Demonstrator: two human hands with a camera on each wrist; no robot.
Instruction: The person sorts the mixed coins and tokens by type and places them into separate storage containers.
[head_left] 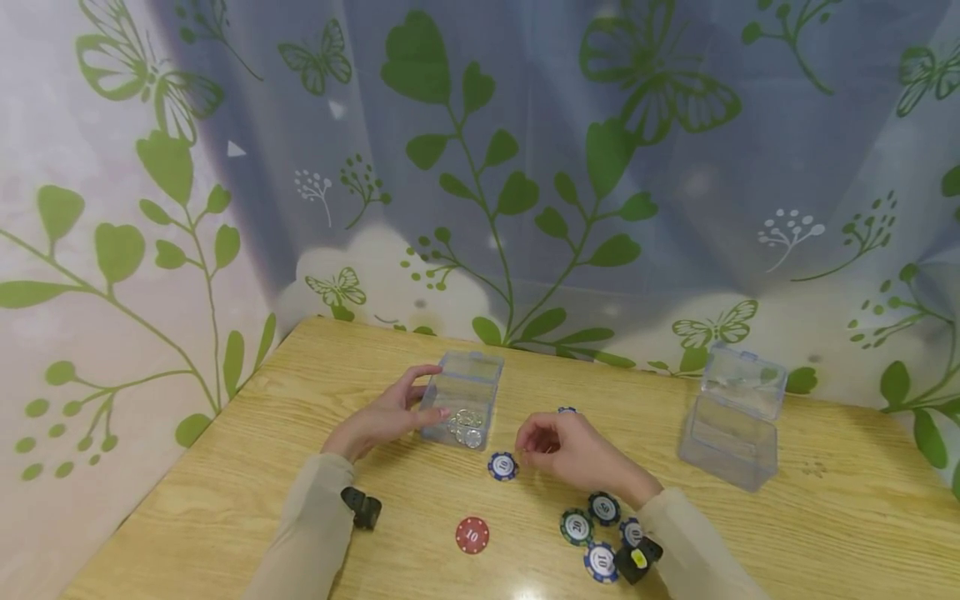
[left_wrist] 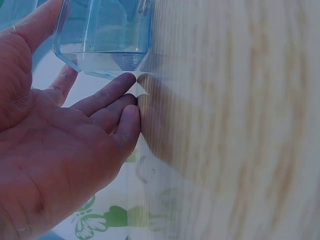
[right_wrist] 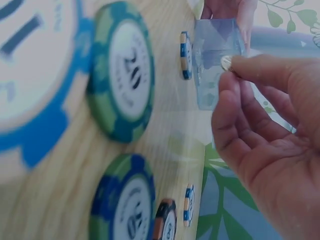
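Gold and silver coins lie inside a clear plastic box whose lid is tipped back. At the box's left side is my left hand, fingers extended, with the thumb over the near part of the wall and the forefinger by the lid's hinge. My right hand pinches a small gold coin between thumb and forefinger, to the right of that box. Close below the right fingers a blue poker chip marked 10 lies flat on the table.
A red chip lies nearer the front. Several chips, among them a green 20 chip, cluster under my right wrist. Another blue chip shows behind the right hand. A second clear box with raised lid stands at right. A patterned curtain borders the table.
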